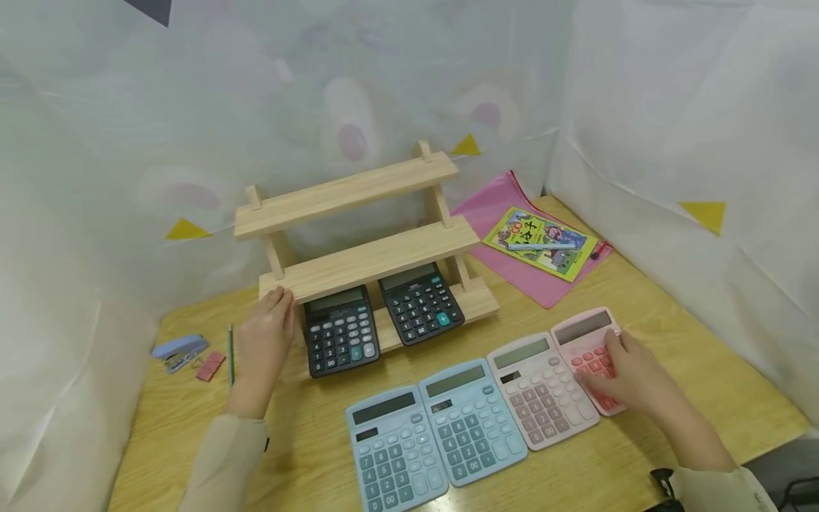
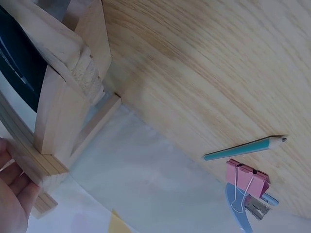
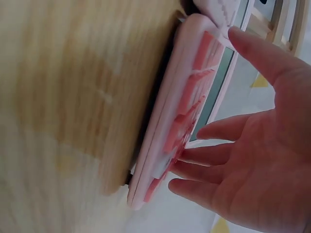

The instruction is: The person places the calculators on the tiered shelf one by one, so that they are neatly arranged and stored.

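My left hand [image 1: 265, 348] grips the left end of the middle board of a wooden tiered shelf [image 1: 384, 259], fingers curled at its edge. Two black calculators [image 1: 342, 331] lean on the lowest tier, beside that hand. My right hand [image 1: 633, 373] is over a pink calculator [image 1: 585, 355] with red keys; in the right wrist view its fingers [image 3: 209, 155] are spread and fairly straight, close over the keys. That calculator ends a row on the table, next to a pale pink calculator with mauve keys [image 1: 544, 391] and two blue calculators [image 1: 473, 419].
Left of the shelf lie a blue stapler [image 1: 179, 346], a pink binder clip [image 1: 210, 365] and a green pencil [image 1: 231, 355]. At the back right, a pink zip pouch [image 1: 505, 274] lies under a colourful booklet [image 1: 544, 242] with a pen on it. Pale sheeting [image 1: 672, 142] encloses the table.
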The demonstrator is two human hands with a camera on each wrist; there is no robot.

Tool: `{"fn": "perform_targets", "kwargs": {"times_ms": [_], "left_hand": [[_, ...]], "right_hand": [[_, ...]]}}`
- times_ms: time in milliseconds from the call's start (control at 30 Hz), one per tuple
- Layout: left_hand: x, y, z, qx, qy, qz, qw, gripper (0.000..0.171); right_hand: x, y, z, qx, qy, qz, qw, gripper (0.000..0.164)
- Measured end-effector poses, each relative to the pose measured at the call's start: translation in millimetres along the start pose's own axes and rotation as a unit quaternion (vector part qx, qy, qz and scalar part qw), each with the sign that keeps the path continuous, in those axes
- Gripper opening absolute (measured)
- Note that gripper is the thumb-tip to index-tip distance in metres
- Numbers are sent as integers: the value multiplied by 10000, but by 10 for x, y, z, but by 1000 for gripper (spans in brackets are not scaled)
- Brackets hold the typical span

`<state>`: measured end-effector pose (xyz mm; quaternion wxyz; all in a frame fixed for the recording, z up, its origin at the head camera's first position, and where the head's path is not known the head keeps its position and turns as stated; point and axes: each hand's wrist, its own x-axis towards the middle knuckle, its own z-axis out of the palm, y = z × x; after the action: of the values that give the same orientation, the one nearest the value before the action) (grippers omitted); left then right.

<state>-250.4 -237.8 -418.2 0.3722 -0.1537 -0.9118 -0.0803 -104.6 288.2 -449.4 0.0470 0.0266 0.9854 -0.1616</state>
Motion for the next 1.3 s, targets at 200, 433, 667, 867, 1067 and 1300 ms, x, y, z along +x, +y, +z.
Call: {"fn": "perform_targets", "kwargs": {"times_ms": [200, 433, 667, 867, 1067, 1300], "left_hand": [[-9, 15, -7, 94, -136, -69, 9998, 24], [-3, 30, -26, 117, -234, -131, 9996, 25], [3, 25, -41, 103, -257, -160, 9995, 24], [15, 32, -50, 144, -243, -105, 9995, 24], [5, 30, -20, 114, -77, 5, 9999, 22], [-6, -12, 15, 253, -12, 40, 9997, 20]], "right_hand": [[-18, 29, 42, 95, -21, 126, 9999, 116], [-4, 72, 49, 198, -190, 215, 9994, 118], [13, 190, 35, 168, -55, 67, 9998, 115], [-4, 222, 26, -116, -103, 125, 9998, 128], [86, 145, -142, -138, -16, 172, 9998, 119], [310, -988, -583, 502, 63, -1004, 9937, 107]]}}
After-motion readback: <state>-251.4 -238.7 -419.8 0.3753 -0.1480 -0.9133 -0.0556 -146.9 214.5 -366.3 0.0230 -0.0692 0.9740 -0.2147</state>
